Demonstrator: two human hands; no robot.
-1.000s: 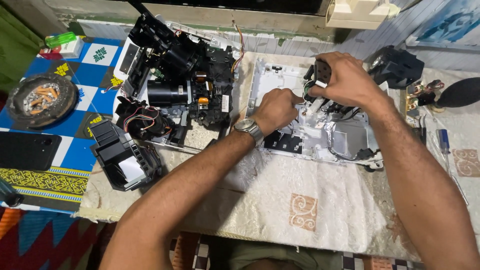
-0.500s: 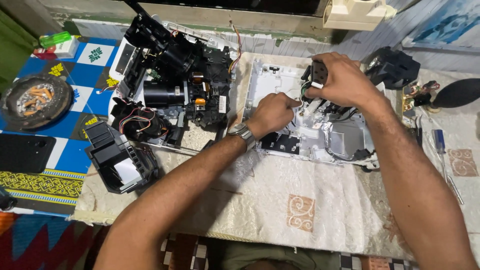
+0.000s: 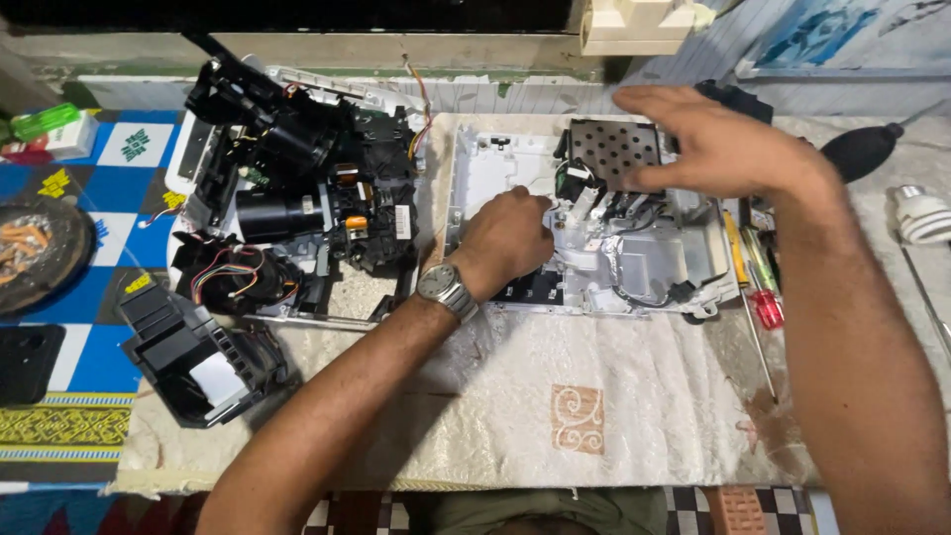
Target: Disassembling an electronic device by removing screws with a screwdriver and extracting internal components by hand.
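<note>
Looking down from the head camera, I read the scene this way:

Left hand: my left hand [image 3: 510,238] sits at frame centre, fingers curled into a loose fist, knuckles pressing on the white chassis [image 3: 594,248]; I cannot tell whether anything is pinched inside it. A wristwatch [image 3: 446,289] is on that wrist.

Right hand: my right hand [image 3: 708,144] is in the upper right of centre, fingers spread wide and flat, fingertips resting on the perforated metal plate [image 3: 612,151]; it grips nothing that I can see.

Chassis: the opened white housing lies on the cream cloth [image 3: 594,396] covering the table, centre right of the frame, with the perforated plate at its upper edge and wires beneath the plate.

Left of it: a black optical assembly [image 3: 297,198] with a lens barrel and coloured wiring lies just beside the chassis, upper left of centre.

Lower left: a black plastic fan housing [image 3: 198,362] rests at the cloth's edge.

Right edge: screwdrivers [image 3: 758,282] with yellow, green and red handles lie just beside the chassis; a black rubber blower [image 3: 862,149] and a white lamp bulb [image 3: 921,213] are further right.
</note>
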